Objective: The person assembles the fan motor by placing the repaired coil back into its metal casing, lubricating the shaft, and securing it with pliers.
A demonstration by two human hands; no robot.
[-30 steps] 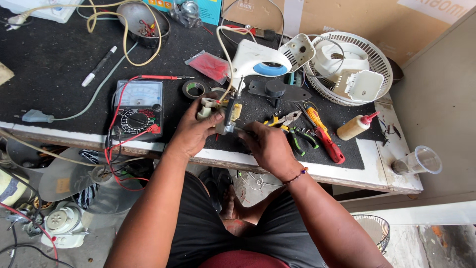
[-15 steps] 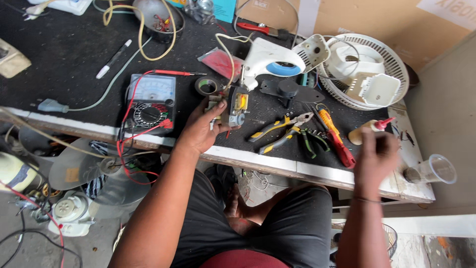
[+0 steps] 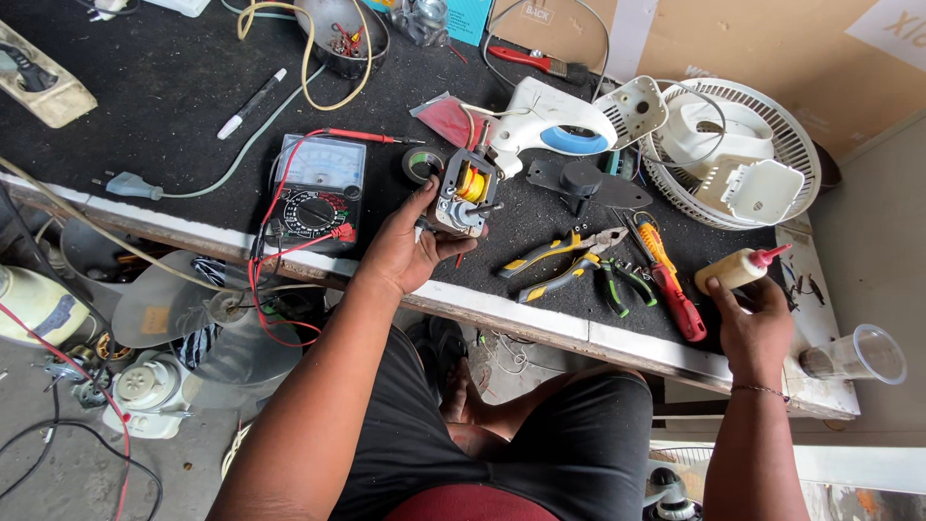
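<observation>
Left grip: left hand [image 3: 405, 253] is closed around a small fan motor [image 3: 463, 193] with yellow-orange winding, thumb up on its left side, fingers under it; the motor is lifted a little over the table [image 3: 145, 106], at centre of the frame.
Right grip: right hand [image 3: 754, 323] closes its fingers on the bottom part of a small cream glue bottle [image 3: 741, 269] with red tip; the bottle lies tilted, tip to the upper right, at the right edge of the table.
Meter: analog multimeter [image 3: 316, 193] with red leads lies just left of the left hand.
Tools: yellow-black pliers [image 3: 559, 260] and a red-orange screwdriver [image 3: 670, 289] lie between the two hands, near each other.
Fan parts: white fan housing [image 3: 550, 121] above the motor; round white fan grille [image 3: 762, 145] at the upper right, with white plastic parts inside.
Packages and signs: brown cardboard [image 3: 772, 43] stands along the upper right, with a white paper label at its top right corner; a teal box [image 3: 470, 17] is at the top centre; a flat red packet [image 3: 449, 118] lies above the motor.
Cup: clear plastic cup [image 3: 858, 355] lies on its side at the far right, well apart from the right hand.
</observation>
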